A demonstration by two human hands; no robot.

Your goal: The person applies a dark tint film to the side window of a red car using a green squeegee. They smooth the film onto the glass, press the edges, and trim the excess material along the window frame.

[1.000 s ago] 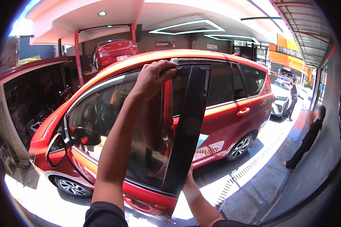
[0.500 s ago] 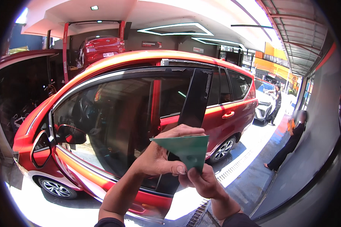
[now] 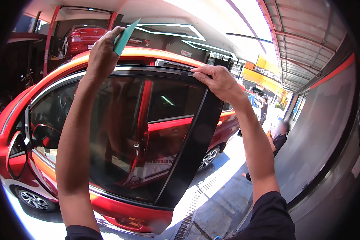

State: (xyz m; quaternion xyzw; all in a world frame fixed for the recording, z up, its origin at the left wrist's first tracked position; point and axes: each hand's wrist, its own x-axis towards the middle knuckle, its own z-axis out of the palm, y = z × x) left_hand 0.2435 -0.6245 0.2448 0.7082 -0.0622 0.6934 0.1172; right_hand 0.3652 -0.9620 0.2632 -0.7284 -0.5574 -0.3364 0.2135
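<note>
My left hand (image 3: 104, 50) is raised near the roof line of a red car (image 3: 146, 52), closed round a flat green plastic squeegee card (image 3: 126, 38) whose pointed corner sticks up. In front of me stands the open front door (image 3: 138, 214), with a dark window (image 3: 120, 116) and a black window frame (image 3: 190, 140). At the frame's upper rear corner my right hand (image 3: 220, 82) is closed, thumb and forefinger pinching the top edge. Whether a thin strip lies between those fingertips cannot be made out.
Beside the door's front end is the side mirror (image 3: 17, 154). A grey wall (image 3: 324, 132) runs along the right, with a person in dark clothes (image 3: 280, 138) near it. A drain grate (image 3: 192, 204) crosses the floor. Another red car (image 3: 86, 40) is at the back left.
Both hands have risen and parted: the left went up and left with the green card, and the right let go of it and took the door frame's top corner. The view has shifted.
</note>
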